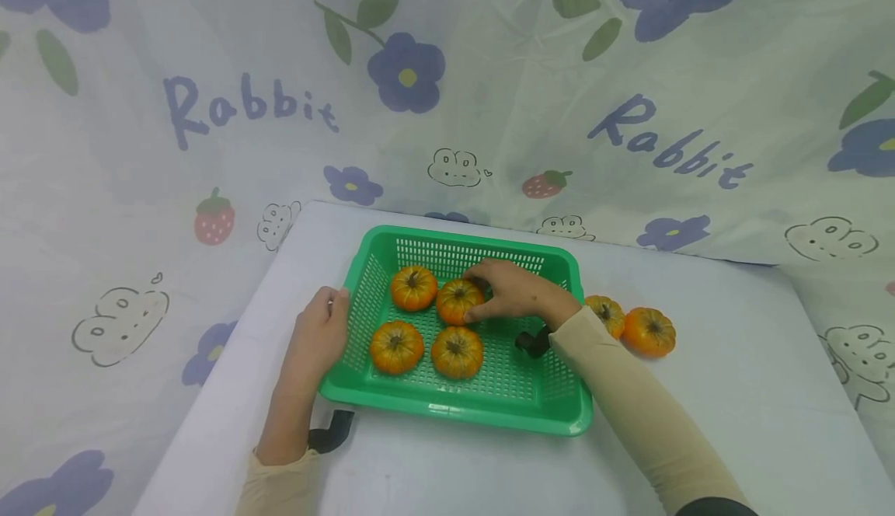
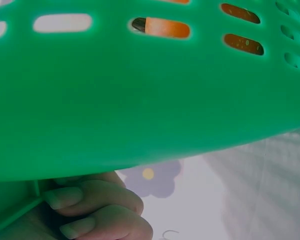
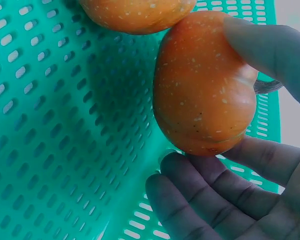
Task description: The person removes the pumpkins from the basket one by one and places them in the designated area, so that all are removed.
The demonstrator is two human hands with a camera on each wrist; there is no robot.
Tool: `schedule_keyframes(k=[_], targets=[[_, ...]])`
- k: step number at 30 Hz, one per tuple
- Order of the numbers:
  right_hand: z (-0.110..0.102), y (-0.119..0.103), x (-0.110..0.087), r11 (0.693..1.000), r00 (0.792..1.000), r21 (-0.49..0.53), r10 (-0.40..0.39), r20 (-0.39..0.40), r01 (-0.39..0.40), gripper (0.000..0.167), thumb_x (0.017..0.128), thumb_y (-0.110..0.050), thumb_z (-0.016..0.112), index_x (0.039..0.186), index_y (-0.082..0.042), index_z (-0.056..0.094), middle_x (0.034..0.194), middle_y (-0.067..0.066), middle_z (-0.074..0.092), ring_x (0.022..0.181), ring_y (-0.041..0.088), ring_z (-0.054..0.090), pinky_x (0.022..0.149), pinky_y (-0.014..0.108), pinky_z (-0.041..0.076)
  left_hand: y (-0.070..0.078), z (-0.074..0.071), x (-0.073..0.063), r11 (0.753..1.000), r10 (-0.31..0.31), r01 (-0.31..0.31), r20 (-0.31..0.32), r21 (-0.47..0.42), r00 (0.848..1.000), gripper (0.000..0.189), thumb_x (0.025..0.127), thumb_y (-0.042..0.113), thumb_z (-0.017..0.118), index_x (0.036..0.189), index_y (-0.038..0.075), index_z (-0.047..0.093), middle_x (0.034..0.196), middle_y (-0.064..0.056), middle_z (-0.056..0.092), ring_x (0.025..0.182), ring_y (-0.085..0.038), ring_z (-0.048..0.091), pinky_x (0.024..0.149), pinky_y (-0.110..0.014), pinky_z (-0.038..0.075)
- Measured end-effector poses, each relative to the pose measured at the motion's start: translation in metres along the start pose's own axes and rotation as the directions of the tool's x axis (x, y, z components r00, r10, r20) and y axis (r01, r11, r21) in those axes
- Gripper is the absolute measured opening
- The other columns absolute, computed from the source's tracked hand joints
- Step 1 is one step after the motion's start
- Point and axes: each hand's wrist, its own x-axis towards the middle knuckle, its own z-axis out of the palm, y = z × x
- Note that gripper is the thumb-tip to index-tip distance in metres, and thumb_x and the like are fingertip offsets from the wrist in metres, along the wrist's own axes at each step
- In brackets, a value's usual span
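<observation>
My right hand [image 1: 516,291] grips a small orange pumpkin [image 1: 457,303] inside the green plastic basket [image 1: 454,415]. In the right wrist view, the thumb presses one side of this pumpkin [image 3: 202,87] and the fingers [image 3: 205,192] curve around the other, its stem between them. Another pumpkin [image 3: 140,12] sits against it. Several small pumpkins lie in the basket, one at the back left [image 1: 414,289] and two along the front. My left hand [image 1: 320,337] holds the basket's left rim; in the left wrist view its fingers [image 2: 105,200] curl under the edge.
Two more pumpkins, one partly behind the right forearm [image 1: 605,314] and one beside it [image 1: 650,332], rest on the white table [image 1: 727,392] right of the basket. A printed cloth [image 1: 489,120] with flowers and rabbits hangs behind. Black wrist mounts [image 1: 332,430] stick out near both wrists.
</observation>
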Motion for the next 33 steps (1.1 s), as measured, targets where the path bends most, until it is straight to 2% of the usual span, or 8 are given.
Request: schedule_keyframes(k=[9, 16, 24, 30, 33], targets=[[0.001, 0.000, -0.003, 1.000, 1.000, 0.018, 0.012, -0.018, -0.012, 0.074, 0.087, -0.050, 0.083, 0.142, -0.006, 0.061, 0.132, 0.010, 0.063, 0.116, 0.025, 0.059, 0.102, 0.046, 0.049, 0.005, -0.002, 0.001, 1.000, -0.015, 0.014, 0.016, 0.007, 1.000, 0.053, 0.113, 0.051, 0.027, 0.119, 0.005, 0.053, 0.083, -0.011, 0.052, 0.073, -0.026, 0.053, 0.063, -0.037, 0.046], [0.000, -0.001, -0.008, 0.998, 0.998, 0.057, -0.008, -0.055, 0.011, 0.073, 0.087, -0.047, 0.084, 0.141, -0.003, 0.061, 0.130, 0.010, 0.064, 0.114, 0.025, 0.062, 0.100, 0.045, 0.051, 0.006, 0.000, 0.002, 1.000, -0.025, 0.024, 0.031, 0.015, 0.999, 0.054, 0.113, 0.052, 0.026, 0.119, 0.006, 0.053, 0.084, -0.012, 0.053, 0.074, -0.026, 0.053, 0.064, -0.037, 0.046], [-0.007, -0.006, -0.015, 0.997, 0.996, 0.073, -0.030, -0.081, 0.036, 0.072, 0.087, -0.049, 0.084, 0.142, -0.008, 0.061, 0.129, 0.005, 0.062, 0.108, 0.025, 0.060, 0.093, 0.041, 0.051, -0.002, 0.002, 0.000, 0.999, -0.037, 0.036, 0.016, 0.011, 0.999, 0.058, 0.112, 0.055, 0.025, 0.121, 0.005, 0.053, 0.087, -0.012, 0.057, 0.073, -0.026, 0.054, 0.063, -0.037, 0.047], [-0.016, -0.015, -0.032, 0.996, 0.991, 0.069, -0.039, -0.126, 0.048, 0.072, 0.088, -0.049, 0.084, 0.143, -0.009, 0.061, 0.131, 0.005, 0.060, 0.110, 0.027, 0.061, 0.094, 0.042, 0.052, 0.000, 0.002, -0.002, 1.000, -0.028, 0.028, 0.013, -0.003, 1.000, 0.058, 0.112, 0.056, 0.025, 0.121, 0.005, 0.053, 0.087, -0.012, 0.058, 0.073, -0.026, 0.054, 0.063, -0.038, 0.046], [-0.019, -0.020, -0.043, 0.997, 0.986, 0.060, -0.046, -0.162, 0.056, 0.073, 0.087, -0.049, 0.084, 0.143, -0.009, 0.060, 0.132, 0.004, 0.061, 0.112, 0.023, 0.062, 0.096, 0.042, 0.053, 0.003, 0.001, -0.002, 1.000, -0.018, 0.018, 0.015, -0.010, 1.000, 0.058, 0.112, 0.056, 0.025, 0.119, 0.005, 0.053, 0.085, -0.012, 0.056, 0.071, -0.026, 0.054, 0.062, -0.038, 0.046]])
